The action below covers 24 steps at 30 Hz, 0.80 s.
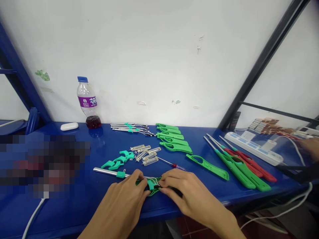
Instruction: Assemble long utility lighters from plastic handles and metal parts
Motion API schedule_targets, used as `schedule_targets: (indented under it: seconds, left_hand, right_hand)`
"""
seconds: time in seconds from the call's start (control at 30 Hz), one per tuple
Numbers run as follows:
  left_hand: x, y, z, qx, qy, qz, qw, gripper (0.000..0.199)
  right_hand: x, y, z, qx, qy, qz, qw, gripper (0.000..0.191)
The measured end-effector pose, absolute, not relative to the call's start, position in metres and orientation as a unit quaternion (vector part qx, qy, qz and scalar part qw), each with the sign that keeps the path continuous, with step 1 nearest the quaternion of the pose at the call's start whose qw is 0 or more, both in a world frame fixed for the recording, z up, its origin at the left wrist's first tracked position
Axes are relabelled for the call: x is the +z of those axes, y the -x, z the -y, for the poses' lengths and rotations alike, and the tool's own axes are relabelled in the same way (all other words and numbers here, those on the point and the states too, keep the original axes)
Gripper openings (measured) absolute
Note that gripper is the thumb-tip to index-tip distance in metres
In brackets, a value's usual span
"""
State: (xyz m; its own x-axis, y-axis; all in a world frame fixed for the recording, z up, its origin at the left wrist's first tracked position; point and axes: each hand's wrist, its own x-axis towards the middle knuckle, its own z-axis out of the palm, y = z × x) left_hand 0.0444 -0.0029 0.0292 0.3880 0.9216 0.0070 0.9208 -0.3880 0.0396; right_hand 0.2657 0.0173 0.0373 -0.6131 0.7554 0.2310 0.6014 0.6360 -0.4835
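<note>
Between my hands, near the table's front edge, lies an opened long-nose lighter (154, 191) with a green shell half. Its metal tube (106, 171) points left, and thin wires (154, 178) run along the top of the shell. My left hand (124, 197) is closed on the lighter, thumb and fingers around a teal trigger piece (150, 185). On the other side, my right hand (185, 189) pinches the shell end where the wires run in; its fingertips hide the exact part. Loose teal triggers (119, 161) and clear fuel tanks (151, 160) lie just beyond.
Behind are green shell halves (174, 147), wired metal tubes (129, 129) and a screwdriver (178, 167). One shell half (209, 167) lies right, beside green and red lighters (243, 169) and a power strip (254, 148). A drink bottle (88, 106) and white case (69, 126) stand back left.
</note>
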Motion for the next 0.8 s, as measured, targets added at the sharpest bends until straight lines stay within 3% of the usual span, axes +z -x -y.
schedule_targets:
  seconds: [0.23, 0.8]
  left_hand:
    - [0.027, -0.046, 0.004, 0.006, -0.828, -0.56, -0.009, 0.031]
    - [0.031, -0.046, 0.002, -0.013, -0.832, -0.554, -0.002, 0.032]
  right_hand:
    - [0.012, -0.267, -0.01, 0.167, 0.364, 0.87, 0.286, 0.019]
    - [0.005, -0.255, -0.016, 0.191, 0.42, 0.828, 0.319, 0.012]
